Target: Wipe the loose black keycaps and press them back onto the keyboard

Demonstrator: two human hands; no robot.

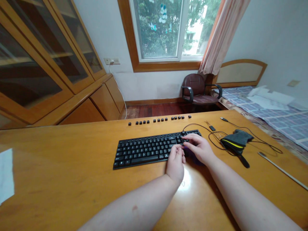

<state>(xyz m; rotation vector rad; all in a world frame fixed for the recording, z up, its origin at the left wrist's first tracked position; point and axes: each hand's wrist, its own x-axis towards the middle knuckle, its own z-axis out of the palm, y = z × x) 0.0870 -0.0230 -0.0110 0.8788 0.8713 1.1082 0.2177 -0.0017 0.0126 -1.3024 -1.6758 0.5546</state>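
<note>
A black keyboard [144,149] lies at a slant on the wooden desk. Small loose black keycaps [160,120] stand in a row behind it, along the desk's far edge. Over the keyboard's right part, my right hand [201,147] reaches in with thumb and forefinger close together at the keys right of the main block; what is between them, if anything, is hidden. My left hand [176,162] rests by the front right of the keyboard, its fingers curled together and their tips near my right thumb. Something purple [193,158] shows partly under my right hand.
Right of the keyboard lie a dark grey pouch [237,141] with a yellow stripe, a looped cable with a USB plug [223,119], a small black piece [212,128] and a thin white stick [284,171]. Paper [6,175] sits at the desk's left edge.
</note>
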